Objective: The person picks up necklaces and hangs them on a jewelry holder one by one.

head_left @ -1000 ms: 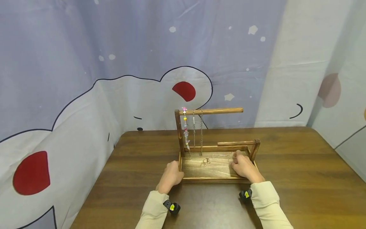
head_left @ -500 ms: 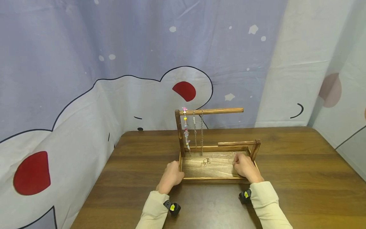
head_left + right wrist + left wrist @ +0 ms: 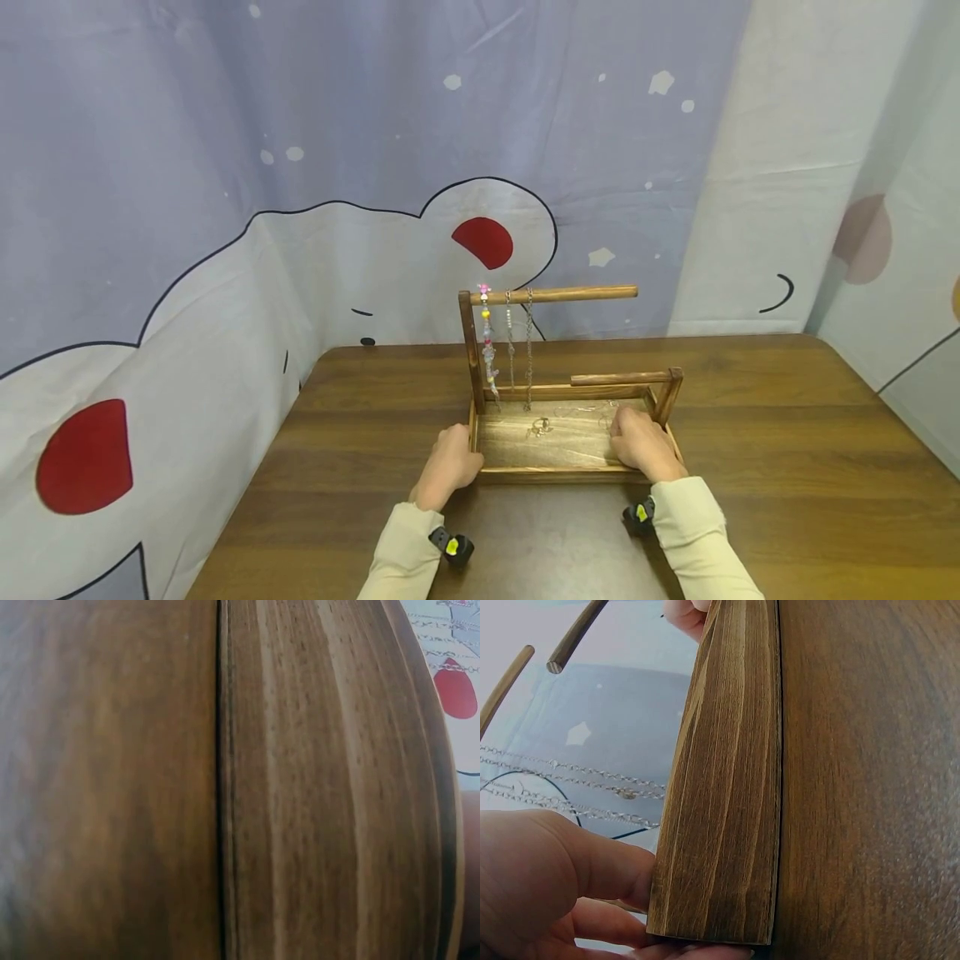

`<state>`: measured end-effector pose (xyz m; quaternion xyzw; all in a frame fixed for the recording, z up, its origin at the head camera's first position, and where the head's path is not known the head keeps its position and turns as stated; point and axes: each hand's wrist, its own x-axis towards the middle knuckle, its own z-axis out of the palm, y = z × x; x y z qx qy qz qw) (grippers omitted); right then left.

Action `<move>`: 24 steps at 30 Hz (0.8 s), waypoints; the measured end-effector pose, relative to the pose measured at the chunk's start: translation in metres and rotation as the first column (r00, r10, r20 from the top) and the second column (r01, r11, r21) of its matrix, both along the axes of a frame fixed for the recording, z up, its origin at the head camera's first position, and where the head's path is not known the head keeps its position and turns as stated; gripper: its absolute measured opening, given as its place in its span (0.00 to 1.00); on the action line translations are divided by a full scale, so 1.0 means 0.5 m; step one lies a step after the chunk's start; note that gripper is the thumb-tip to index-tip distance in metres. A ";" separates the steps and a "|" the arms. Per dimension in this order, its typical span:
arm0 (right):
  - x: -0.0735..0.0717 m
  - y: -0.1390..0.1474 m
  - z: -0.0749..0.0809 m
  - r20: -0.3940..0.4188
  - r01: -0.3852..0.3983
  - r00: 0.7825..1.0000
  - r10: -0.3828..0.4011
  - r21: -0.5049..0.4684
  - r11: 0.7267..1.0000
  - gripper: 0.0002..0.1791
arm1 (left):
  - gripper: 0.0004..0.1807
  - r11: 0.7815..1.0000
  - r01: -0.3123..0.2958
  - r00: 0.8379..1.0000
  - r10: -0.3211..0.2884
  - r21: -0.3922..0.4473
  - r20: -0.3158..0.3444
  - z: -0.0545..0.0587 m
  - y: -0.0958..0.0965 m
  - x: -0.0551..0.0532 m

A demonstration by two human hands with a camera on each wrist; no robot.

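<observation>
A wooden jewelry stand [image 3: 555,476] with a shallow tray base sits on the table. My left hand [image 3: 448,460] grips its front left corner, thumb and fingers around the end of the front wall in the left wrist view. My right hand [image 3: 643,442] reaches over the tray's right part, fingers bent down beside thin chains [image 3: 585,408] on the tray floor. Its fingertips are mostly hidden, and I cannot tell whether they pinch anything. Rings [image 3: 540,427] lie mid-tray. From the tall bar [image 3: 585,293] hang a colourful beaded strand [image 3: 488,350] and two chain necklaces [image 3: 529,350].
A lower bar [image 3: 618,377] stands at the stand's right, on a short post [image 3: 667,396] close behind my right hand. Brown tabletop [image 3: 360,400] surrounds the stand. Behind the table hangs a patterned curtain [image 3: 375,108].
My right hand has drawn slightly toward me, and its fingers sit lower over the tray. My left hand stays at the corner. The hanging jewelry has hardly moved.
</observation>
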<state>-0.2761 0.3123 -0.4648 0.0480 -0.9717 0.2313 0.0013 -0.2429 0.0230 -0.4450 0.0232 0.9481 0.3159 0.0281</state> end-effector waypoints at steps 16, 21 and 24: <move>0.005 0.006 0.004 0.013 -0.034 0.999 0.035 -0.053 0.998 0.05 | 0.07 1.000 0.000 1.000 0.000 0.007 -0.002 -0.001 0.000 0.000; 0.003 0.006 0.008 0.026 -0.053 0.998 0.056 -0.110 0.993 0.04 | 0.11 1.000 -0.004 1.000 0.004 0.017 0.012 0.000 0.000 0.002; 0.001 0.006 0.011 0.042 -0.067 0.996 0.073 -0.134 0.989 0.05 | 0.12 1.000 -0.005 1.000 0.005 0.014 0.018 0.000 0.000 0.002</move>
